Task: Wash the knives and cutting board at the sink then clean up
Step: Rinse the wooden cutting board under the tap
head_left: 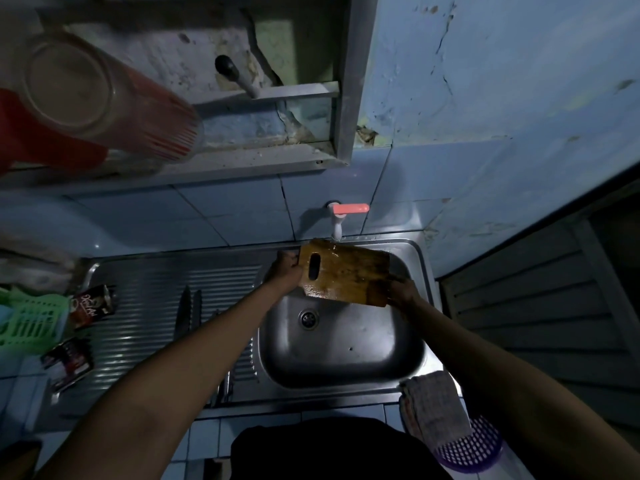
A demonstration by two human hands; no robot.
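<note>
Landmark: steel sink basin (408, 355), set in a blue-tiled counter, seen from above.
Far left of the sink: green slotted basket (27, 323) at the picture's edge, with two dark sachets (91, 306) lying beside it on the counter.
Left of the sink: ribbed steel draining board (145, 292), joined to the basin; two knives (188, 313) lying side by side on its ridges, dark and dim, tips pointing away from the viewer.
Above and left of the sink: wall shelf (173, 174) holding a clear tumbler with red stripes (104, 95), tipped on its side.
Left hand (285, 271): over the sink's back left corner, fingers curled round the handle end of the cutting board.
Cutting board (343, 273): wooden, wet and shiny, with an oblong grip hole near its left end; held level above the back half of the sink, directly under the tap.
Behind the sink: white wall tap with pink lever (346, 213), spout just above the board's far edge; flow of water hard to make out.
Right hand (403, 292): over the sink's right side, gripping the board's near right corner, fingers wrapped under the edge.
Front right corner of the sink: folded grey cloth (433, 407) draped over the rim.
Below right of the sink: purple slotted basket (474, 448), partly under the cloth.
</note>
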